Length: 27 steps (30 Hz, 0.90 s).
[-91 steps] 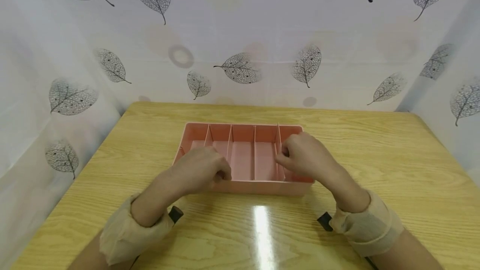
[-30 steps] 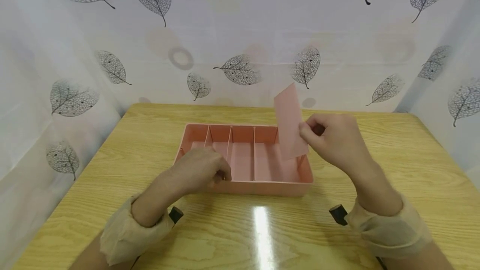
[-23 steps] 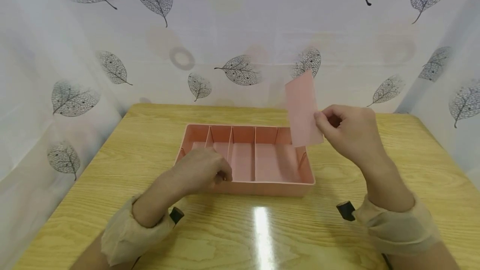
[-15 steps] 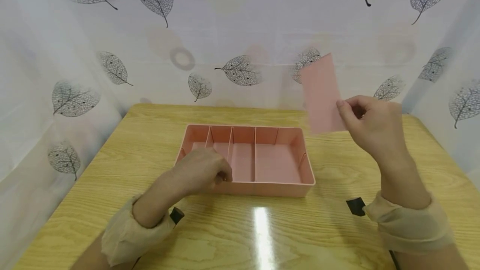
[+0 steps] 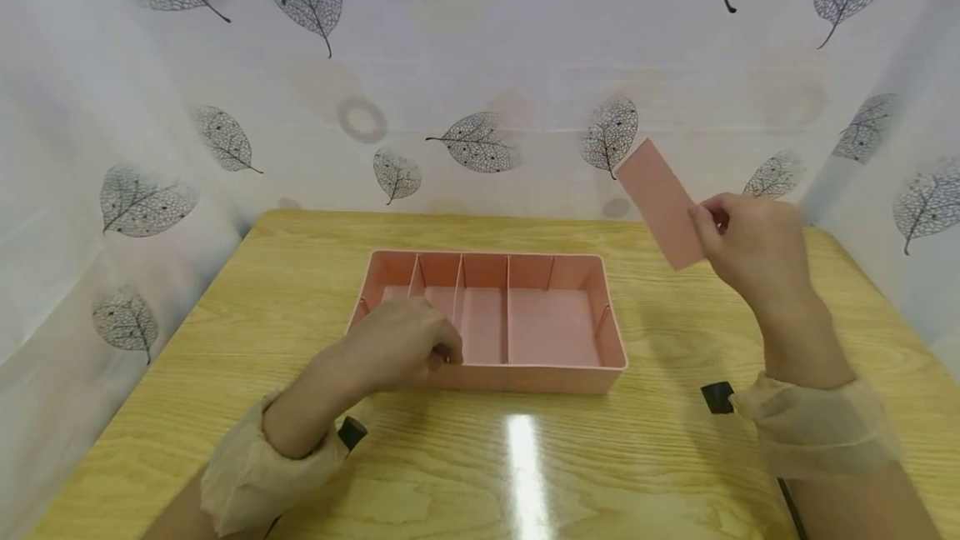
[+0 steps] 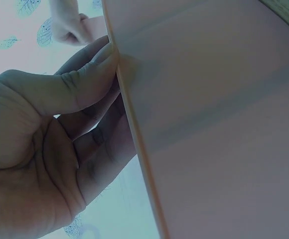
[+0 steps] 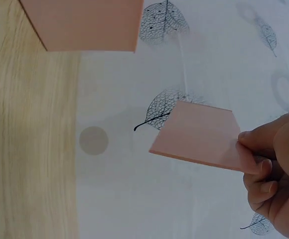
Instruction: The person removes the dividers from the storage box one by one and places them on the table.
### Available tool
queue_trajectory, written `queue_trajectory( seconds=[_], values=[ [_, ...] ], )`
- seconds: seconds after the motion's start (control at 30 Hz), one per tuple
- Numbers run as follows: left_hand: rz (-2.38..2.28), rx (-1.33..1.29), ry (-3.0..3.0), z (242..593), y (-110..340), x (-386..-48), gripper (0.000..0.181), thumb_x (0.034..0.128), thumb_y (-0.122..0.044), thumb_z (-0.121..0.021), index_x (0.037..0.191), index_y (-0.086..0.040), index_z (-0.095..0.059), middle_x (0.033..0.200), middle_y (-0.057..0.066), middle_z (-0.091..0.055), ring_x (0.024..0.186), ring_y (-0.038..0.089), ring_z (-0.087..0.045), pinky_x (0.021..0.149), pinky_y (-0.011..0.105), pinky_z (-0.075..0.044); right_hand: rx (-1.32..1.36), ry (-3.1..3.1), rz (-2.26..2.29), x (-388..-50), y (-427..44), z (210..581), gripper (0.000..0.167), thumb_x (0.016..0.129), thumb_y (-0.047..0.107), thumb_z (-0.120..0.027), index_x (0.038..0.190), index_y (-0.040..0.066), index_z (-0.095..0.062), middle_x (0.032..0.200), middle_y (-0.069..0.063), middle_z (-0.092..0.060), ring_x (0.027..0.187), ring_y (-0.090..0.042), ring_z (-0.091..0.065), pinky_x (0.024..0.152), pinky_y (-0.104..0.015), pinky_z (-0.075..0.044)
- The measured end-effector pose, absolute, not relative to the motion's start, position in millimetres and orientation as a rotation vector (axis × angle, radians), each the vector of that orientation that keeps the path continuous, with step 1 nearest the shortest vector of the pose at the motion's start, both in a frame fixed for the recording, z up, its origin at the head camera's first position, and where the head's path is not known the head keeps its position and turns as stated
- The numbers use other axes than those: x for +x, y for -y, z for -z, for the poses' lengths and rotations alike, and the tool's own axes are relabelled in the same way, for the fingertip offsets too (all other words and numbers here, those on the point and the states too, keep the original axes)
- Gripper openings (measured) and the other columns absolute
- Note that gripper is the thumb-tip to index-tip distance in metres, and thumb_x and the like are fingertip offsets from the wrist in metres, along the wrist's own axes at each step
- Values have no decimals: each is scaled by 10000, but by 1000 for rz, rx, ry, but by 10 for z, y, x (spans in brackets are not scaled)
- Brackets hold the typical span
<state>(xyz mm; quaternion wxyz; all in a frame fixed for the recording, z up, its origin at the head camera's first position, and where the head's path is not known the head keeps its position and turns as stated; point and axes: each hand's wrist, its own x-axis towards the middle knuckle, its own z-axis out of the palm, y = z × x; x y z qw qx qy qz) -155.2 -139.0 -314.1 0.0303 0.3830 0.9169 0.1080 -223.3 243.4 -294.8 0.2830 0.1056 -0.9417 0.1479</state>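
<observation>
So my right hand (image 5: 757, 248) has a thin pink panel (image 5: 660, 205) pinched between thumb and fingers — clamped on it by the right-hand edge as the head view shows it. The panel is up in the air to the right of the pink box (image 5: 525, 378) and apart from it, tilted so its top end leans left. In the right wrist view it's a plain flat sheet, and a bit of the box pokes in at the top left corner. My left hand (image 5: 405, 340) is over at the near left part of the box, thumb and fingers clamped on the near wall — in the left wrist view some fingertips go out of sight behind it. Box itself sits flat on the wood-grain table (image 5: 420, 473), long side facing me. I count three upright dividers (image 5: 508, 315) in it, and the space right of the last one is wider than the one next to it. Part of the left end is hidden behind my hand. Both wrists have beige wraps (image 5: 817, 427) with a black block (image 5: 717, 397) by each, there's a white streak of glare (image 5: 527, 473) on the table, and a pale cloth (image 5: 525, 32) with dark leaf prints hangs behind it all
</observation>
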Motion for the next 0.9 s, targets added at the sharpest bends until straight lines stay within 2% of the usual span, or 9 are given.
queue_trajectory(
  seconds=[0.13, 0.3, 0.43, 0.57, 0.67, 0.8, 0.9],
  values=[
    [-332, 1180, -2828, 3139, 1393, -1548, 308, 752, 92, -682, 805, -190, -794, 779, -90, -727, 758, 71, -666, 664, 241, -545, 314, 2619, -355, -2328, -2485, 3041, 235, 959, 138, -589, 1000, -41, -736, 772, -208, -702, 563, -290, -541, 529, -417, -392],
    [-325, 1176, -2829, 3142, 1395, -1546, 303, 768, 84, -680, 810, -192, -795, 786, -89, -730, 763, 90, -673, 671, 251, -553, 381, 2658, -281, -2386, -2520, 3136, 182, 921, 110, -616, 968, 10, -761, 834, -188, -738, 604, -338, -610, 539, -480, -461],
    [-324, 1175, -2830, 3145, 1394, -1552, 308, 772, 83, -667, 805, -196, -794, 783, -88, -728, 761, 112, -677, 662, 251, -548, 391, 2731, -267, -2444, -2564, 3219, 151, 888, 118, -657, 948, 61, -784, 879, -158, -752, 690, -365, -646, 550, -502, -483],
    [-327, 1186, -2827, 3151, 1393, -1559, 331, 757, 100, -643, 799, -192, -793, 775, -85, -725, 748, 102, -671, 652, 242, -541, 356, 2834, -283, -2521, -2614, 3336, 159, 890, 152, -666, 968, 82, -786, 962, -156, -754, 847, -410, -666, 634, -551, -515],
    [-327, 1188, -2826, 3156, 1393, -1560, 325, 759, 97, -648, 805, -190, -795, 780, -82, -728, 752, 103, -673, 657, 240, -543, 337, 2846, -272, -2562, -2646, 3415, 167, 889, 149, -659, 975, 77, -782, 990, -173, -748, 896, -435, -663, 673, -578, -521],
    [-330, 1177, -2823, 3160, 1392, -1561, 318, 759, 97, -658, 809, -186, -795, 779, -79, -726, 746, 94, -664, 655, 229, -537, 316, 2857, -246, -2589, -2675, 3466, 171, 884, 142, -655, 973, 67, -780, 1009, -204, -737, 889, -444, -659, 669, -581, -522],
    [-340, 1171, -2819, 3159, 1392, -1563, 336, 747, 112, -642, 805, -182, -794, 773, -79, -722, 737, 80, -651, 644, 218, -526, 325, 2911, -199, -2600, -2696, 3467, 163, 888, 146, -638, 945, 78, -776, 968, -208, -729, 814, -416, -652, 587, -536, -512]
  ],
)
